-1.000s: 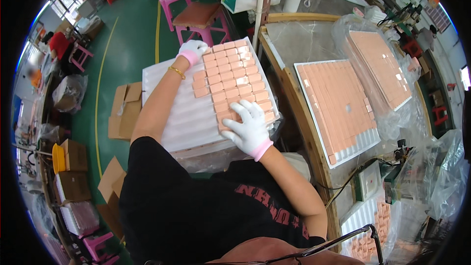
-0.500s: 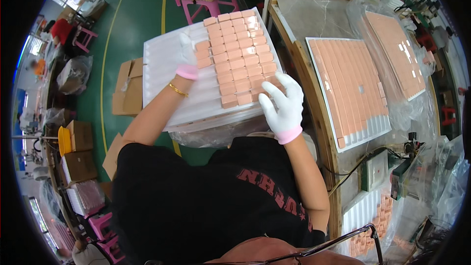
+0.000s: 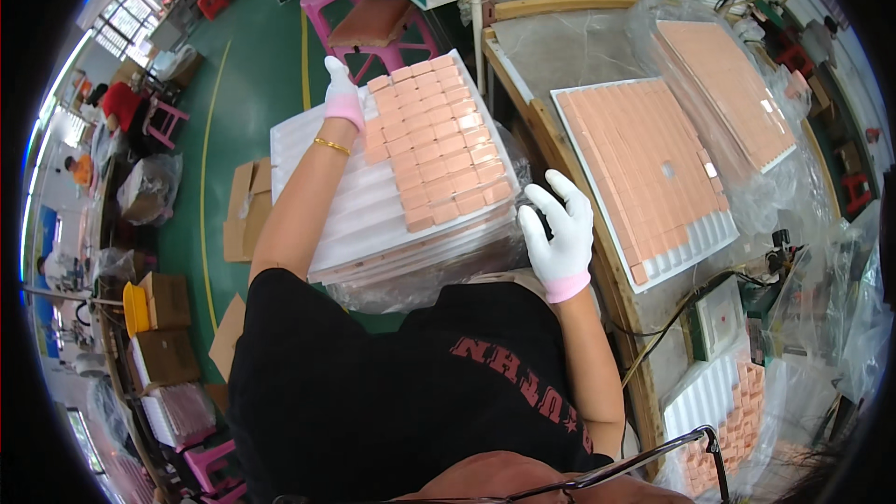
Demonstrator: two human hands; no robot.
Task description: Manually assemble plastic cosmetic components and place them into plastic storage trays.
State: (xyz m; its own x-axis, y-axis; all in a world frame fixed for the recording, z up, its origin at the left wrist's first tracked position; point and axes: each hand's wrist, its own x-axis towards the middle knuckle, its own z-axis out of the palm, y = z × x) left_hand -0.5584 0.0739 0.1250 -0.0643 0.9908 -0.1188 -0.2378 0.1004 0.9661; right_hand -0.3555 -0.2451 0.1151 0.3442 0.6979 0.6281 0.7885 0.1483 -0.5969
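Observation:
A white ribbed tray (image 3: 329, 205) lies in front of me on top of a stack of similar trays. Rows of small peach-coloured blocks (image 3: 439, 145) cover its right part, and bare grooves show on its left. My left hand (image 3: 343, 98), in a white glove with a pink cuff, is at the tray's far edge, beside the leftmost blocks. Its fingers are foreshortened and partly hidden, so its grip is unclear. My right hand (image 3: 562, 238), gloved alike, hovers just off the tray's near right corner, fingers apart and holding nothing.
On the wood-edged workbench (image 3: 583, 168) at the right are a filled tray of peach pieces (image 3: 644, 168) and a plastic-wrapped one (image 3: 728, 93). A pink stool (image 3: 373, 23) stands beyond my tray. An open cardboard box (image 3: 247, 210) is on the floor at left.
My right hand has come off the near right blocks and moved clear of the tray's side. My left hand has shifted from the tray's grooves to its far edge. The view has shifted.

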